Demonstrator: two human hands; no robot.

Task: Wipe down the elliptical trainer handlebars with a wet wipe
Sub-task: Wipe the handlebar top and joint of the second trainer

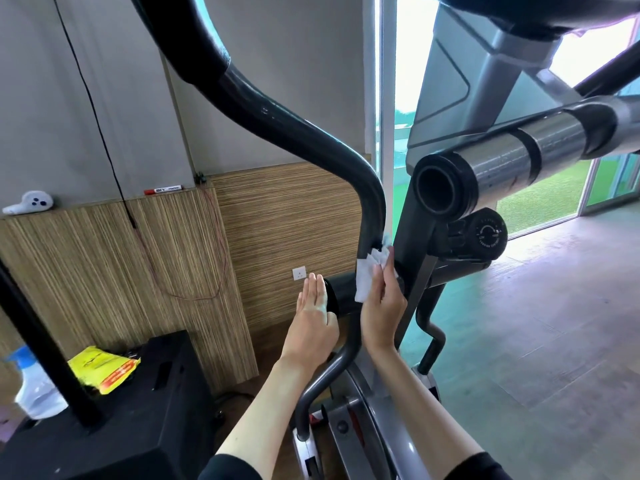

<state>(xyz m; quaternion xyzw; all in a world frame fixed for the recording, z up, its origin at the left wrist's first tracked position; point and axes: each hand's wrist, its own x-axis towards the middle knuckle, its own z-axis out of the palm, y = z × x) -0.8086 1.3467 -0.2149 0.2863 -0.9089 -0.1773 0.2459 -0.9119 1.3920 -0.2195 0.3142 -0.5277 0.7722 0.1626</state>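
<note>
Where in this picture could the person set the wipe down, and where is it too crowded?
Free: the black box's top right of the yellow packet, and the bare floor right of the elliptical. Crowded: around the handlebar base, where the right hand presses the wet wipe, the left hand beside it.

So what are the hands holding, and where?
The right hand presses a white wet wipe flat against the dark handlebar, fingers over the wipe's right side. The left hand is open and holds nothing.
</note>
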